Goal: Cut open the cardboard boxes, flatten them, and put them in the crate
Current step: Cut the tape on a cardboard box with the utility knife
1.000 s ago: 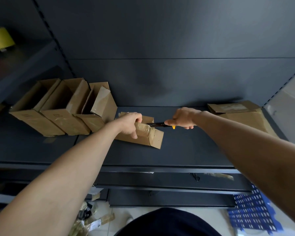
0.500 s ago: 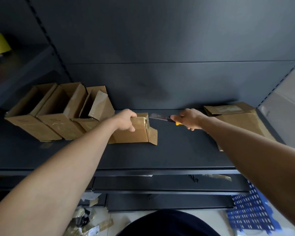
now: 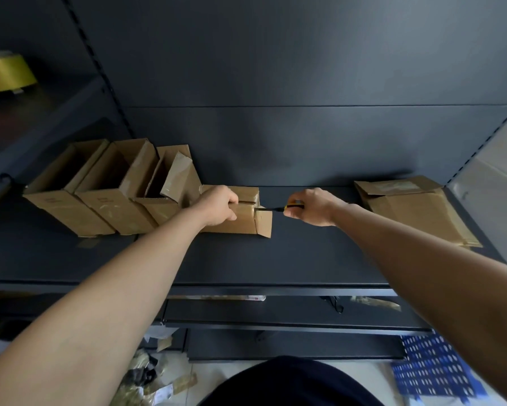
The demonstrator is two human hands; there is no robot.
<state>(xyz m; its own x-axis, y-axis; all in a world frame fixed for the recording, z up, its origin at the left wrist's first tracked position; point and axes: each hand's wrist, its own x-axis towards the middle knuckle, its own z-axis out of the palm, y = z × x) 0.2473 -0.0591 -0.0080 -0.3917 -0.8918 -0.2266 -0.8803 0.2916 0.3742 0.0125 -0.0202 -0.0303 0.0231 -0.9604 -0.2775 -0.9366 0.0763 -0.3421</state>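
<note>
slicing box [image 3: 240, 221] edge, knife [image 3: 278, 208] gripped

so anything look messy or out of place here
Scraps of tape and paper litter the floor below the shelf, lower left. The rightmost open box has a taped flap folded crookedly inward. Nothing else stands out.

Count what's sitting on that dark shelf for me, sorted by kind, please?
Open boxes standing at the left: 3
Box being cut, gripped by the left hand: 1
Flattened boxes stacked at the right: 2
Knife in the right hand: 1
Total: 7
</note>
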